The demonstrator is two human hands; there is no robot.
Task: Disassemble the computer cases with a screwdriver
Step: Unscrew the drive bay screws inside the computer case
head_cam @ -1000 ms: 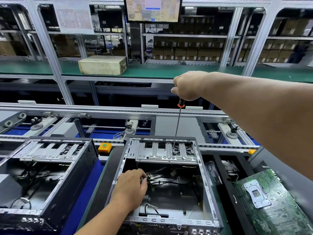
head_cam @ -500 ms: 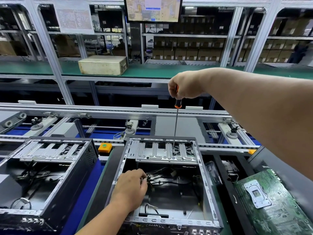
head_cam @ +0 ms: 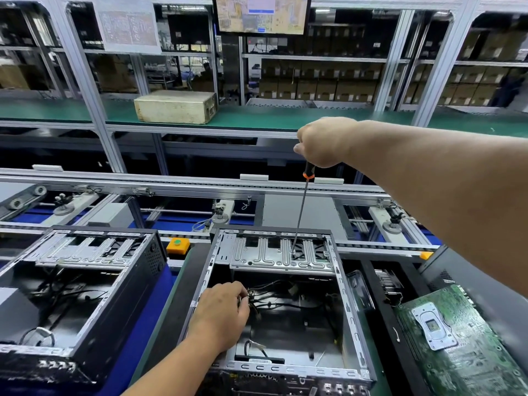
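An open computer case (head_cam: 347, 310) lies in front of me, its silver drive bracket (head_cam: 265, 257) across the far end. My right hand (head_cam: 324, 142) grips the black and orange handle of a long screwdriver (head_cam: 300, 215), held nearly upright. The screwdriver tip rests on the bracket's right part. My left hand (head_cam: 221, 315) reaches inside the case at its left wall, fingers curled around a bundle of black cables (head_cam: 268, 302). A second open case (head_cam: 85, 281) sits to the left.
A green motherboard (head_cam: 463, 347) lies at the right on a dark panel. An orange button box (head_cam: 177, 244) sits between the two cases. A conveyor rail (head_cam: 171, 187) runs behind them. A beige box (head_cam: 175, 107) stands on the green shelf above.
My right hand has shifted slightly while turning the screwdriver; the tip stays on the bracket. My left hand has not moved.
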